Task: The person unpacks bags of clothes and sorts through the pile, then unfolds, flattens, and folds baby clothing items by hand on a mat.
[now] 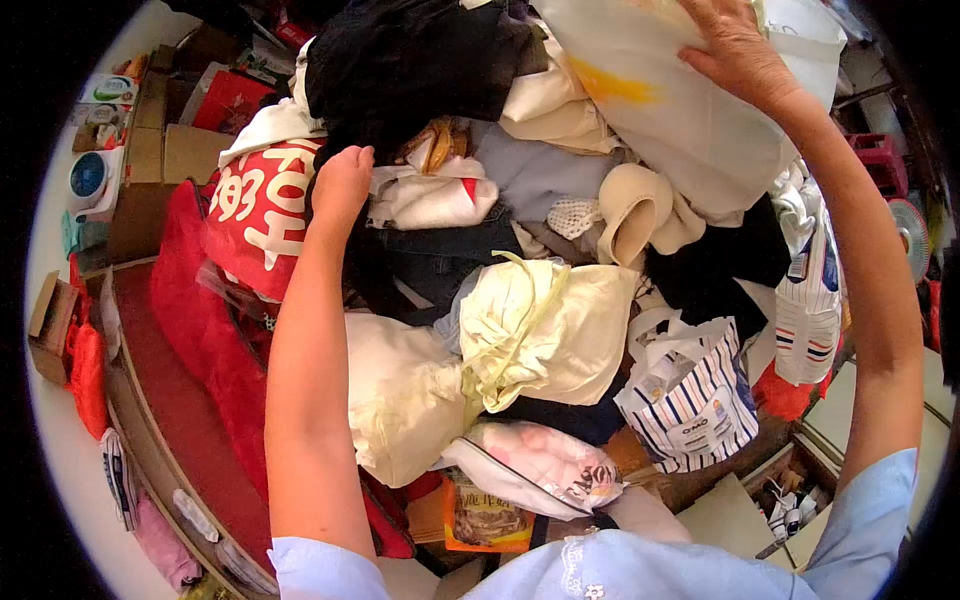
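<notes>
Fingers curled, my left hand [343, 185] is closed at the edge of a black cloth [415, 65], beside a red cloth with white letters [262, 215]. My right hand [738, 50] lies with fingers apart on a large whitish sheet or bag [665, 110] that has a yellow-orange stain. Between my arms is a heap: a rolled white cloth with a red mark [435, 200], a beige rounded item [633, 205], a pale yellow tied bundle [545, 325] and a cream bundle [400, 390].
A striped bag [690, 400] stands right of the bundles. Nearer my body are a clear-fronted pouch [540, 465] and an orange packet [485, 515]. Cardboard boxes [140, 190] line the left side. At the far right is a small fan [908, 238].
</notes>
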Motion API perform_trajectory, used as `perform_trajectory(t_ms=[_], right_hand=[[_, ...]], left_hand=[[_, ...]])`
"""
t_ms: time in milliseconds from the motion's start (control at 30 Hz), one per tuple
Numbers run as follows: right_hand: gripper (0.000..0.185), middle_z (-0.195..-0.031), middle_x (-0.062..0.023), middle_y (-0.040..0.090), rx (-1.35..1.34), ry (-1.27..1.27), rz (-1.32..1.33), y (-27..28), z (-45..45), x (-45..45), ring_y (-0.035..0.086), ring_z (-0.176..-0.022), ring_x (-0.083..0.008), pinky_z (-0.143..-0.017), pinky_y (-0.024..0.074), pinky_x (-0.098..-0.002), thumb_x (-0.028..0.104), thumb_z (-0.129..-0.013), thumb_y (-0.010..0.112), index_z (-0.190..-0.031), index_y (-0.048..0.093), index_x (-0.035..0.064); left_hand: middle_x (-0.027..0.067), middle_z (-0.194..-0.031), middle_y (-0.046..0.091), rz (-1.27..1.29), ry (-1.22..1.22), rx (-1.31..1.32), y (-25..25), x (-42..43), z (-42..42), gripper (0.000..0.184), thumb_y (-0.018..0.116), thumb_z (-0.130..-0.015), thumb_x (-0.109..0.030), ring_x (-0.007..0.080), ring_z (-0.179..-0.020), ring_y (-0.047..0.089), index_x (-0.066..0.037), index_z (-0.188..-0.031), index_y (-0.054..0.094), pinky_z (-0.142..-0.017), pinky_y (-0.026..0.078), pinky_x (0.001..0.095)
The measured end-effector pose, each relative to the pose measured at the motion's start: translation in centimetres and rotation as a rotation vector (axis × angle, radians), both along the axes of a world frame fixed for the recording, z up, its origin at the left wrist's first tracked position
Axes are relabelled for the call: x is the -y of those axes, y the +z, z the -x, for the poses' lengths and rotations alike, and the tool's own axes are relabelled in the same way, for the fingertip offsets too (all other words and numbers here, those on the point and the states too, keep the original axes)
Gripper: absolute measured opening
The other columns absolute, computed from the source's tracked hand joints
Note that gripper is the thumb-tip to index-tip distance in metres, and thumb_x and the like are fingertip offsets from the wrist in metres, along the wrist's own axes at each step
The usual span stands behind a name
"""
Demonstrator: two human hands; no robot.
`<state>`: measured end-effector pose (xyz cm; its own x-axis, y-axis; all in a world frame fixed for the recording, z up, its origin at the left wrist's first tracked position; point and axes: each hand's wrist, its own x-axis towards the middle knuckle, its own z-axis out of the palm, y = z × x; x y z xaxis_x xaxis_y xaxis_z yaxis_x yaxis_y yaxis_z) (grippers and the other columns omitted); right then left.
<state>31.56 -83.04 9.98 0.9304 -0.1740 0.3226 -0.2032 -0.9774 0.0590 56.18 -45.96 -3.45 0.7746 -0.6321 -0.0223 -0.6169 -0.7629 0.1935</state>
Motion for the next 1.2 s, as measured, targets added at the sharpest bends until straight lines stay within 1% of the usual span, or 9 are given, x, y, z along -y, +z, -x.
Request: perform_trajectory(t_ms=[200, 267, 333, 533, 567, 733, 833, 967, 1200], right_hand=[[0.078, -0.138, -0.0237, 0.015, -0.040, -0.027, 0.094, 0.1, 0.1, 0.1, 0.007, -0.127, -0.0476, -0.105, 0.0089, -0.0519, 0.013, -0.064, 0.065, -0.133, 0.030, 0.0208], [0.078, -0.138, -0.0237, 0.015, -0.046, -0.025, 0.068, -0.2, 0.1, 0.1, 0.007, -0.127, -0.0479, -0.105, 0.0087, -0.0518, 0.013, -0.064, 0.065, -0.133, 0.030, 0.0210], [0.078, -0.138, -0.0236, 0.015, -0.029, 0.017, -0.021, -0.2, -0.2, 0.1, 0.007, -0.127, -0.0483, -0.105, 0.0086, -0.0515, 0.013, -0.065, 0.064, -0.133, 0.029, 0.0211], [0.076, -0.138, -0.0227, 0.016, -0.029, 0.030, 0.075, 0.0, 0.0, 0.6, 0.006, -0.127, -0.0481, -0.105, 0.0083, -0.0517, 0.013, -0.065, 0.063, -0.133, 0.030, 0.0216], [0.076, -0.138, -0.0226, 0.017, -0.017, 0.018, 0.077, -0.1, 0.0, 0.4, 0.007, -0.127, -0.0482, -0.105, 0.0082, -0.0517, 0.013, -0.065, 0.062, -0.133, 0.030, 0.0218], [0.075, -0.138, -0.0216, 0.016, -0.015, 0.019, 0.116, -1.0, -0.2, 1.2, 0.006, -0.127, -0.0482, -0.105, 0.0067, -0.0529, 0.012, -0.065, 0.061, -0.133, 0.029, 0.0230], [0.076, -0.139, -0.0209, 0.014, -0.027, -0.001, 0.088, -0.8, 0.0, 0.4, 0.004, -0.127, -0.0476, -0.104, 0.0052, -0.0542, 0.013, -0.065, 0.061, -0.132, 0.028, 0.0243], [0.076, -0.139, -0.0204, 0.014, -0.042, -0.057, 0.105, -1.0, 0.0, 0.6, 0.004, -0.128, -0.0471, -0.104, 0.0038, -0.0548, 0.013, -0.065, 0.061, -0.132, 0.028, 0.0259], [0.077, -0.138, -0.0212, 0.016, 0.038, 0.026, 0.109, -2.1, 0.2, 2.3, 0.006, -0.128, -0.0460, -0.105, 0.0047, -0.0513, 0.013, -0.065, 0.063, -0.132, 0.027, 0.0256]], left_hand=[[0.0163, -0.072, 0.058, 0.146, -0.333, 0.059, -0.4, 3.8, 10.6, 0.022, 0.054, -0.078, -0.024, 0.0337, -0.072, 0.058, -0.003, -0.071, 0.058, -0.065, 0.046, 0.0429], [0.0145, -0.077, 0.060, 0.280, -0.566, -0.206, -1.7, 5.7, 16.6, 0.037, 0.061, -0.074, -0.034, 0.0306, -0.075, 0.058, -0.001, -0.092, 0.059, -0.073, 0.045, 0.0407], [0.0162, -0.097, 0.061, -0.166, -0.439, -0.350, -3.8, 6.4, 21.6, 0.075, 0.060, -0.066, -0.054, 0.0271, -0.095, 0.057, -0.002, -0.118, 0.045, -0.093, 0.033, 0.0436], [0.0134, -0.099, 0.060, -0.408, -0.563, -0.713, -1.3, 4.0, 27.3, 0.061, 0.057, -0.067, -0.058, 0.0273, -0.089, 0.059, -0.017, -0.112, 0.055, -0.077, 0.044, 0.0412], [0.0149, -0.102, 0.058, -0.148, -0.651, -0.626, -3.6, 1.4, 28.6, 0.061, 0.054, -0.068, -0.060, 0.0282, -0.092, 0.057, -0.017, -0.111, 0.057, -0.077, 0.043, 0.0428], [0.0132, -0.098, 0.058, -0.257, -0.575, -0.536, -3.4, -0.5, 31.0, 0.052, 0.044, -0.079, -0.056, 0.0302, -0.091, 0.056, -0.020, -0.115, 0.055, -0.078, 0.040, 0.0479], [0.0152, -0.105, 0.054, -0.295, -0.412, -0.666, -4.8, 3.3, 27.6, 0.041, 0.049, -0.082, -0.035, 0.0315, -0.099, 0.051, -0.006, -0.112, 0.054, -0.082, 0.041, 0.0406], [0.0152, -0.117, 0.049, 0.039, -0.671, -0.080, -9.3, 5.1, 23.0, 0.038, 0.055, -0.075, -0.012, 0.0304, -0.103, 0.050, 0.000, -0.110, 0.049, -0.083, 0.044, 0.0378], [0.0078, -0.095, 0.058, -0.344, -0.458, 0.072, -7.5, 0.5, 20.7, 0.036, 0.047, -0.075, -0.012, 0.0222, -0.084, 0.056, -0.008, -0.111, 0.051, -0.072, 0.045, 0.0344]])
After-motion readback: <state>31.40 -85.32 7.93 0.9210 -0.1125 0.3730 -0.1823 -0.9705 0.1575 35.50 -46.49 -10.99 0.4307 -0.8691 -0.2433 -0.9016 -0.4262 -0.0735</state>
